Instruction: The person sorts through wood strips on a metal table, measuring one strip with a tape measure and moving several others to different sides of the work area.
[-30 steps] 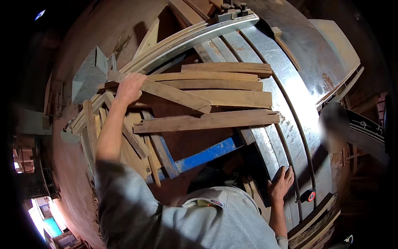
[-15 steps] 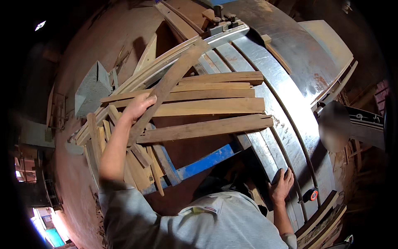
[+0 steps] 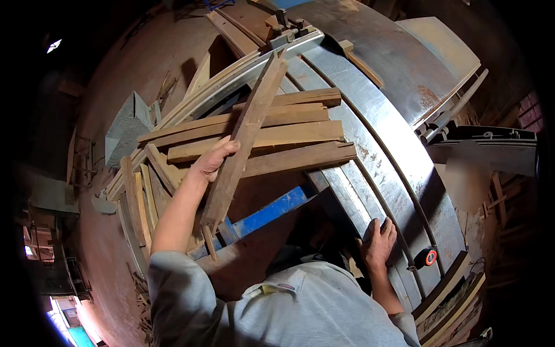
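Observation:
My left hand (image 3: 217, 157) is closed round a long brown wooden plank (image 3: 247, 130), which slants from lower left to upper right above the others. Beneath it, several wooden planks (image 3: 298, 137) lie side by side, their right ends on a metal machine table (image 3: 370, 130). My right hand (image 3: 378, 242) rests on the near edge of that table, its fingers spread and nothing seen in them. Part of the right thumb side is in shadow.
More planks (image 3: 137, 202) lean at the left over a blue metal frame (image 3: 269, 213). A red and black round knob (image 3: 428, 257) sits near the table's right end, with stacked boards (image 3: 448, 295) beside it. A clamp fixture (image 3: 283, 33) stands at the far edge.
My left hand has moved right with the plank, which now stands at a steeper slant across the others. My right hand stays on the table edge; the whole view has shifted slightly.

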Available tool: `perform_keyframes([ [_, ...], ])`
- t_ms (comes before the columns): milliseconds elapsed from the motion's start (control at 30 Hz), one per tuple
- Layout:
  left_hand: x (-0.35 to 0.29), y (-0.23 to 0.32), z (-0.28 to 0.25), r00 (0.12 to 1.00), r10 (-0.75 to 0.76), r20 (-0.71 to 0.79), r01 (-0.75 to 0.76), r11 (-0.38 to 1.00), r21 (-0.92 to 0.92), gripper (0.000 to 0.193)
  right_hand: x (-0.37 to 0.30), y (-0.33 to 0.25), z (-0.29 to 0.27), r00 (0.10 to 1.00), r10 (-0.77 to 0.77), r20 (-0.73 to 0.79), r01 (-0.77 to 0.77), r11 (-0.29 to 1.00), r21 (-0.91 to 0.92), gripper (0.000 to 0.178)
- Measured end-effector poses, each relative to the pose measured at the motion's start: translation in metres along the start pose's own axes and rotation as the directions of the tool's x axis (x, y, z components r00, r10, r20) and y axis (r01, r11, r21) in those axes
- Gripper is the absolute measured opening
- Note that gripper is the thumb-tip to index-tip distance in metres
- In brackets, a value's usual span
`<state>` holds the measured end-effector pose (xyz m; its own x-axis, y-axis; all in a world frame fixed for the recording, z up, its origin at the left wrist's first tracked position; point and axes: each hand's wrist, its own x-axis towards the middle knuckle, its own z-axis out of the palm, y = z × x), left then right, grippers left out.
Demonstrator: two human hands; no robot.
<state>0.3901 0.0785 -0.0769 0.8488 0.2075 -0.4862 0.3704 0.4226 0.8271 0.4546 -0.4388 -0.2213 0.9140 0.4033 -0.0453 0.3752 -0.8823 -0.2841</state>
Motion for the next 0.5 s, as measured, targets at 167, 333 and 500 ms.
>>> perform_keyframes([
  [167, 0.02, 0.019, 0.034, 1.0, -0.015, -0.023, 0.019, 0.982, 0.187, 0.058, -0.001, 0.003, 0.003, 1.0, -0.016, -0.015, 0.017, 0.999, 0.027, 0.089],
  [333, 0.068, 0.043, 0.045, 0.995, 0.101, -0.021, -0.074, 0.845, 0.53, 0.056, 0.0, 0.004, -0.001, 1.0, 0.002, 0.006, -0.003, 0.997, 0.071, 0.085],
  [500, 0.117, 0.07, 0.061, 0.995, 0.097, -0.026, -0.052, 0.716, 0.696, 0.054, 0.003, 0.0, -0.01, 0.999, 0.036, 0.028, -0.039, 0.995, 0.094, 0.082],
])
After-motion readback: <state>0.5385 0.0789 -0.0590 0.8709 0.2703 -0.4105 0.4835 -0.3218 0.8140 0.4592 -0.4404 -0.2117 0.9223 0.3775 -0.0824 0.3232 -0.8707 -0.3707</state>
